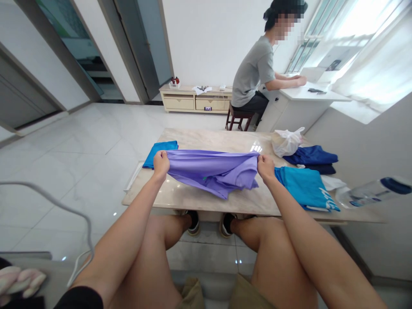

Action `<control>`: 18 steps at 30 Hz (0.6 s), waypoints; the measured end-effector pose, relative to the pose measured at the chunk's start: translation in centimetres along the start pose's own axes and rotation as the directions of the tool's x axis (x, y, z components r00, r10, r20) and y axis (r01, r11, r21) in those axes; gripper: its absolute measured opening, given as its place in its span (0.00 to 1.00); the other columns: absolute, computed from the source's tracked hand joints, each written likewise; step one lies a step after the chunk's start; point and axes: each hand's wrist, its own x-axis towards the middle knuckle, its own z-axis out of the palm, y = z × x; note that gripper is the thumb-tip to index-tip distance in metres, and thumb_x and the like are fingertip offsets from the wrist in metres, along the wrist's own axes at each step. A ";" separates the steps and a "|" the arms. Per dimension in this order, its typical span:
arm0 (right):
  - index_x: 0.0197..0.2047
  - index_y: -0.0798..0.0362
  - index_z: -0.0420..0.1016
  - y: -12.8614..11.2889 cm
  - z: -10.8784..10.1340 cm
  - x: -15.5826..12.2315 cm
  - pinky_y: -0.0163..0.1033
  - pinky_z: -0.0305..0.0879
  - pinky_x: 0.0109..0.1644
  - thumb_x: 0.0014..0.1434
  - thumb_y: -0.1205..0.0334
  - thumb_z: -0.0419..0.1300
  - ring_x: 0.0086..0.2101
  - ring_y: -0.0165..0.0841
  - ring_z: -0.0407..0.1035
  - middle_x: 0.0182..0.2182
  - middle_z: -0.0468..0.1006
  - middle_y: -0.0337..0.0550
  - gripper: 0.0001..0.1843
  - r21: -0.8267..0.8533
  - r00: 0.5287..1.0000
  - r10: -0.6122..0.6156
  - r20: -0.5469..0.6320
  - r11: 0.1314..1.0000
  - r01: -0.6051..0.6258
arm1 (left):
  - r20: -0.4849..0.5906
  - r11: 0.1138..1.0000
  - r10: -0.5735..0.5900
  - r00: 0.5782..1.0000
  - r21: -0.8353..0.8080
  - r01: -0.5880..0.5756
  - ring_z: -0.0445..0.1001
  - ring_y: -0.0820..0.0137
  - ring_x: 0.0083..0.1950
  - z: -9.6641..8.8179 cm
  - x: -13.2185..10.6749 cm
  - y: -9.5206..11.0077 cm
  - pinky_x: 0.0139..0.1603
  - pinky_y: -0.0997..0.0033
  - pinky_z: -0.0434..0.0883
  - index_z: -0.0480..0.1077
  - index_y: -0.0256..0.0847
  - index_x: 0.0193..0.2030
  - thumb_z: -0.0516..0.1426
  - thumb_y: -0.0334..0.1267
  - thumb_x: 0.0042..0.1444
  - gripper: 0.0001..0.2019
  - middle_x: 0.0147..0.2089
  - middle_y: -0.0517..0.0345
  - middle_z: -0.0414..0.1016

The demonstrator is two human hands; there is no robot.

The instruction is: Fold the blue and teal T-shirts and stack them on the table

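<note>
A purple garment (206, 165), perhaps a shirt, is stretched sideways between my two hands above the marble-topped table (189, 139). My left hand (161, 164) is closed on its left end, and my right hand (265, 167) grips the right end. The upper edge is pulled nearly straight, while the lower part hangs in loose folds toward the tabletop. Behind my left hand lies a folded blue cloth (152, 153). Just right of my right hand rests a folded bright-blue garment (302, 186) with white lettering.
At the table's right stand a white plastic bag (288, 141), dark-blue folded clothes (312, 156) and a large clear bottle (370, 195) with a blue cap. Beyond the table, a person (252, 71) sits on a stool at a white desk (309, 92). A low cabinet (180, 103) lines the wall.
</note>
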 end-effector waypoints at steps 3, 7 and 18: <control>0.47 0.58 0.79 1.8 -0.6 -0.1 0.38 0.71 0.46 0.71 0.65 0.51 0.35 0.35 0.78 0.37 0.86 0.53 0.15 0.052 0.985 0.134 0.106 0.989 -0.140 | 0.076 0.980 0.015 0.997 0.195 -0.030 0.79 0.57 0.54 -0.3 0.1 -1.2 0.59 0.62 0.73 0.70 0.44 0.40 0.50 0.37 0.73 0.11 0.47 0.48 0.82; 0.51 0.62 0.81 2.7 -0.3 -0.6 0.36 0.70 0.42 0.71 0.66 0.55 0.37 0.35 0.81 0.41 0.88 0.57 0.15 -0.156 0.944 0.141 0.298 0.983 -0.098 | 0.370 0.833 -0.010 0.929 0.517 -0.197 0.78 0.47 0.63 0.0 -0.6 -2.1 0.63 0.55 0.72 0.74 0.38 0.55 0.58 0.39 0.69 0.12 0.60 0.35 0.80; 0.74 0.64 0.68 1.1 5.6 -4.6 0.44 0.74 0.57 0.60 0.41 0.75 0.60 0.53 0.77 0.65 0.77 0.69 0.50 -0.646 0.733 0.219 0.644 0.668 0.369 | 0.767 0.513 -0.253 0.590 0.624 -0.590 0.73 0.44 0.74 4.3 -5.3 -2.0 0.66 0.54 0.75 0.67 0.37 0.74 0.64 0.49 0.65 0.34 0.74 0.31 0.72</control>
